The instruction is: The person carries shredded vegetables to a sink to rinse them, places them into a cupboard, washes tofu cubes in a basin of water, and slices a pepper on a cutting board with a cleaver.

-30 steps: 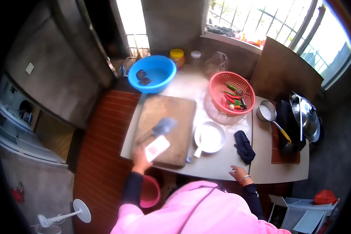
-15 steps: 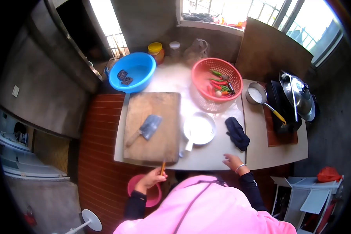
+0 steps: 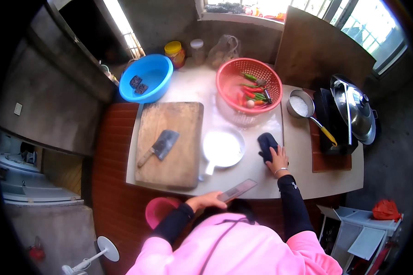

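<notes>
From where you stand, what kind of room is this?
Probably a home kitchen: a cleaver lies on a chopping board, chili peppers sit in a red basket, and a saucepan stands nearby.

A yellow-lidded jar [image 3: 175, 56] stands beside a white-lidded jar [image 3: 198, 52]; a red bag [image 3: 385, 210] tops a pale rack [image 3: 366, 243]

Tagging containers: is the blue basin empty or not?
Not empty: two dark chunks lie in the basin. Whether it holds water, cannot tell.

head camera: worn on head | facing forward, steeply down | looking from close above the surface [image 3: 248, 179] | single view
</notes>
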Motion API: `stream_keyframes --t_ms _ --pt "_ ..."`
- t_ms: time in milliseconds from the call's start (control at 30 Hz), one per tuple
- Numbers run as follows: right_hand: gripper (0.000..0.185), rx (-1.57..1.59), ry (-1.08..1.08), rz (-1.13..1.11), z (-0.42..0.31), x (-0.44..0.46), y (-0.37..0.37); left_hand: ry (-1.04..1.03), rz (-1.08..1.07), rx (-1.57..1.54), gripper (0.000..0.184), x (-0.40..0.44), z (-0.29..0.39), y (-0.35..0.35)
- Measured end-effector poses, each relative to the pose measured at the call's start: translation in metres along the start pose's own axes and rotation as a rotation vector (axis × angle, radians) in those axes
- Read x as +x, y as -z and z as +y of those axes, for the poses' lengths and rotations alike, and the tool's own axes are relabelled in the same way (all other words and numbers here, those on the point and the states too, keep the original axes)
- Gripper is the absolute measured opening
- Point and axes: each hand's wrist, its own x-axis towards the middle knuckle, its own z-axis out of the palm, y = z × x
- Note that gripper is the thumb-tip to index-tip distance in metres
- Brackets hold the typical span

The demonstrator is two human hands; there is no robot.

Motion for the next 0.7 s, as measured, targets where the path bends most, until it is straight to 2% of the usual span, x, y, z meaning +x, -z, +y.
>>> stream_keyframes --t_ms 67,133,167,200,233,267,300,333,367,433,500,533,600,633,667,700 --pt "0.067 -0.079 -0.029 -0.084 0.007 0.017 -0.003 0.050 0.041 -0.036 0.074 0.009 0.021 -0.011" --pt "0.072 0.060 0.027 -0.199 0.021 0.033 -0.022 -0.078 0.162 0.185 0.060 0.023 0.030 -0.016" --pt "0.064 -0.036 0.018 -0.218 0.015 0.033 -0.018 -0.068 0.173 0.181 0.060 0.034 0.022 -0.017" --pt "0.064 -0.026 0.027 -0.226 0.018 0.037 -0.030 -0.093 0.369 0.462 0.063 0.048 0.010 -0.019" --pt "0.058 0.005 0.039 -0.142 0.021 0.039 -0.043 -0.118 0.561 0.747 0.066 0.060 -0.002 -0.019" --pt "0.053 0.034 0.049 -0.055 0.022 0.039 -0.050 -0.110 0.567 0.746 0.066 0.063 0.003 -0.022" --pt "0.044 0.033 0.073 0.048 0.022 0.035 -0.055 -0.072 0.532 0.744 0.074 0.067 0.008 -0.026" --pt "0.043 0.068 0.077 0.053 0.026 0.037 -0.059 -0.039 0.499 0.744 0.083 0.073 0.015 -0.028" --pt "0.041 0.086 0.098 0.070 0.027 0.041 -0.060 -0.232 0.699 0.830 0.067 0.074 0.016 -0.035" --pt "0.040 0.103 0.125 0.089 0.034 0.051 -0.062 -0.239 0.739 0.911 0.064 0.082 0.023 -0.038" --pt "0.028 0.104 0.142 0.136 0.036 0.064 -0.059 -0.269 0.811 1.026 0.056 0.089 0.027 -0.040" --pt "0.028 0.104 0.147 0.142 0.037 0.071 -0.058 -0.272 0.819 1.027 0.056 0.092 0.027 -0.040" --pt "0.021 0.094 0.226 0.077 0.027 0.086 -0.039 -0.164 0.809 1.080 0.072 0.097 0.024 -0.039" --pt "0.013 0.323 0.346 0.307 0.012 0.091 -0.008 -0.117 0.796 1.075 0.070 0.101 0.021 -0.038" --pt "0.008 0.380 0.451 0.422 0.005 0.106 0.007 -0.119 0.801 1.075 0.070 0.103 0.020 -0.038" --pt "0.007 0.369 0.456 0.436 -0.002 0.120 0.024 -0.112 0.826 1.077 0.070 0.105 0.020 -0.040"
